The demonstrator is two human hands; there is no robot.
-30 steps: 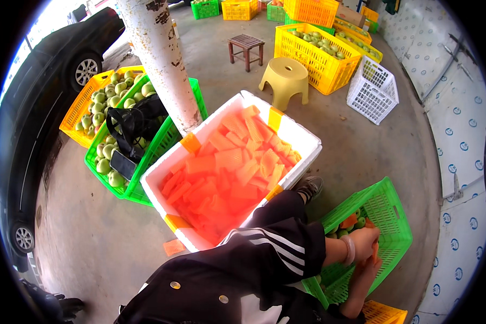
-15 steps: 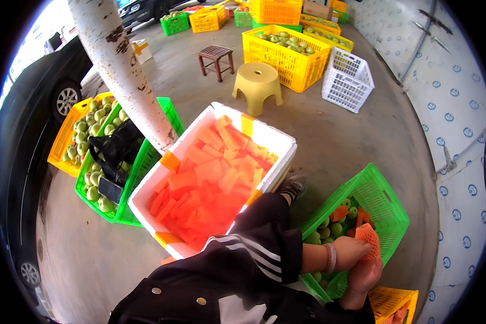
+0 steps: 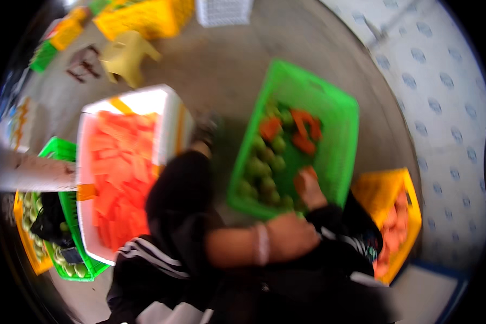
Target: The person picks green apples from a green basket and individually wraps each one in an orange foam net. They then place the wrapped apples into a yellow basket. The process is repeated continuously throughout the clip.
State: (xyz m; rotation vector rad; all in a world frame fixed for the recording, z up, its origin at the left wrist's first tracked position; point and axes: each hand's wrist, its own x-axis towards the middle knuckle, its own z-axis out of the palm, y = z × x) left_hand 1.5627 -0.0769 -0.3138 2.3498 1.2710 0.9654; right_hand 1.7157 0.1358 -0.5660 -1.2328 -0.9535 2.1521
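My right hand (image 3: 308,190) is over the green crate (image 3: 329,89) in front of me, its fingers closed on an orange foam-net fruit (image 3: 309,172), mostly hidden by the hand and blurred. Round, apple-like green fruit (image 3: 260,168) lies along the crate's left side. Pieces of orange foam netting (image 3: 304,141) rest at its far end. My left hand (image 3: 292,236), with a pale band at the wrist, is across my lap by the crate's near edge. Motion smears its fingers, and I see nothing in them.
To the left, a white foam box (image 3: 175,127) holds a heap of orange foam nets (image 3: 121,178). A yellow crate (image 3: 410,216) with orange-wrapped pieces stands right. Green fruit crates (image 3: 70,216) sit beyond a pole (image 3: 35,171). A yellow stool (image 3: 125,54) stands at far left.
The view has swung right, so the green crate is now central. My hands, together on a netted fruit before, are apart: the right over the crate, the left back toward my lap.
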